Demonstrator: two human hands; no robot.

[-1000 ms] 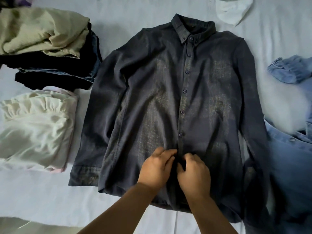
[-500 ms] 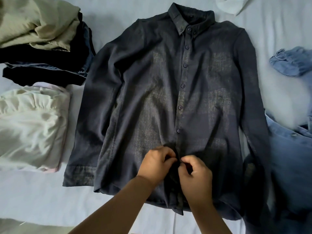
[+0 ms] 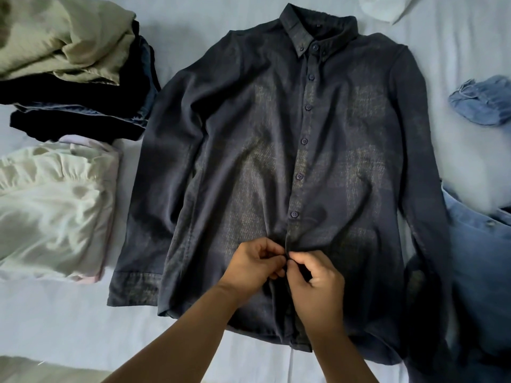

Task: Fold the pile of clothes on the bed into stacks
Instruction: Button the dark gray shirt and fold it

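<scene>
**Mia:** Is there any writing to read?

**Ben:** There is a tiny tag inside the collar (image 3: pixel 318 26) of the dark shirt (image 3: pixel 249 161), but it is too small to read.

**Mia:** Any boxes or baskets?

**Ben:** I see none. All the clothes lie on the bed sheet (image 3: pixel 69 322).

**Mia:** Where is the shirt?

**Ben:** It lies flat in the middle of the bed, front side up. The collar is at the far end and the hem is near. Both sleeves lie down along its sides. The buttons run down the middle.

**Mia:** What are the hands doing?

**Ben:** The left hand (image 3: pixel 253 265) and the right hand (image 3: pixel 315 277) meet low on the button strip. The fingers of both are curled in tight. Each hand pinches the shirt's edge there, thumb to fingertip. The two hands almost touch.

**Mia:** What is on the left?

**Ben:** A folded stack (image 3: pixel 77 87) at the far left, with a green top over dark clothes. Nearer, a folded white pile (image 3: pixel 55 211) sits just beside the shirt's sleeve.

**Mia:** And on the right?

**Ben:** Blue denim clothes (image 3: pixel 481 244), not folded, touch the shirt's other sleeve. A white cloth (image 3: pixel 384 6) peeks in at the far edge.
</scene>
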